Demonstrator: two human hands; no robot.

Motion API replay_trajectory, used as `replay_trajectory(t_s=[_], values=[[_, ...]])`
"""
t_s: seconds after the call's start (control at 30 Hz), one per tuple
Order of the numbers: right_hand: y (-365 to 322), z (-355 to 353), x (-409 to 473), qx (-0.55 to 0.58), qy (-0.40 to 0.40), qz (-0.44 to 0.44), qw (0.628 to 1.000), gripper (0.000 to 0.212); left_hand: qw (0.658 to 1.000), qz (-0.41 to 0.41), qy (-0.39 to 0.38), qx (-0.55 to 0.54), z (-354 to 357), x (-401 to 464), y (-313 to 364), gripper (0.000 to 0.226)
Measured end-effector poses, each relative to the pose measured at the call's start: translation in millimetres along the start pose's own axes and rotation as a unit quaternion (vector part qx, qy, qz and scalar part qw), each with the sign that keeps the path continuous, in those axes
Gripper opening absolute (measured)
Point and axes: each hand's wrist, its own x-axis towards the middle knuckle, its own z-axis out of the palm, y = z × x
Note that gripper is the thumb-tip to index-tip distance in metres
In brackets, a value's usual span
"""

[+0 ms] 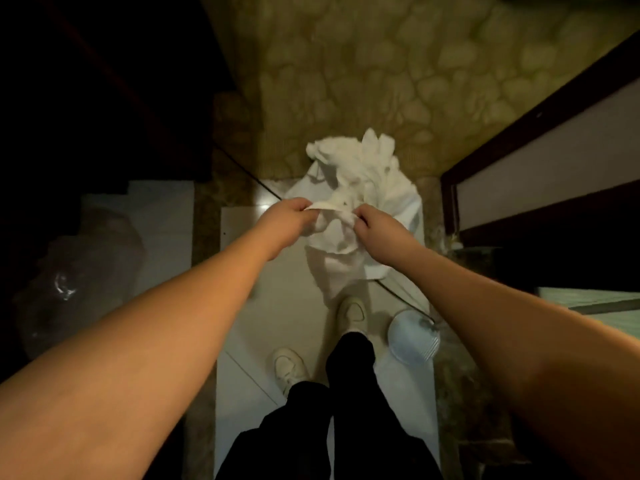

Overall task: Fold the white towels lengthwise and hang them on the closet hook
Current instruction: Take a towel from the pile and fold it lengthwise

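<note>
- My white shoes (351, 311) on the pale floor tiles (242, 306).
- A pale blue round lid (414, 337) near my right foot.
- Pebble-patterned carpet (381, 81) ahead.
- A clear plastic bag (79, 271) at my left.

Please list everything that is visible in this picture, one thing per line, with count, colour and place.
towels: a bunched heap, white, on the floor ahead; one edge lifted in both hands
floor: pale tiles below, patterned olive part beyond
plastic bag: one, clear, dark left side
round object: one, pale blue, by the right foot
shoes: two, white
trousers: black
left hand: pinches towel edge
right hand: pinches towel edge
</note>
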Motion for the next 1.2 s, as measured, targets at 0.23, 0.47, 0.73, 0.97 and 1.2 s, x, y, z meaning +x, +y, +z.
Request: replay_trajectory(t_s=[0.23, 0.47, 0.73, 0.97, 1.2], values=[[-88.3, -94.5, -80.8, -0.029, 0.084, -0.032, 0.996, 0.025, 0.985, 0.122, 0.048, 0.117, -46.9, -102.2, 116.6, 0.021], [-167.6, -180.4, -173.6, -0.035, 0.142, -0.122, 0.982, 0.024, 0.964, 0.200, 0.120, 0.129, -98.4, -220.9, 200.1, 0.019], [-194.8, -187.1, -271.6, -0.194, 0.119, -0.225, 0.947, 0.033, 0.909, 0.207, 0.125, 0.340, -114.6, -369.4, 212.6, 0.017], [-178.5, -133.2, -340.3, -0.257, 0.138, -0.250, 0.923, 0.013, 0.868, 0.175, 0.247, 0.393, -87.8, -506.8, 146.8, 0.018], [-187.0, -110.1, -436.8, -0.259, 0.256, -0.251, 0.897, 0.030, 0.804, 0.100, 0.410, 0.420, -83.8, -664.3, 96.5, 0.024]])
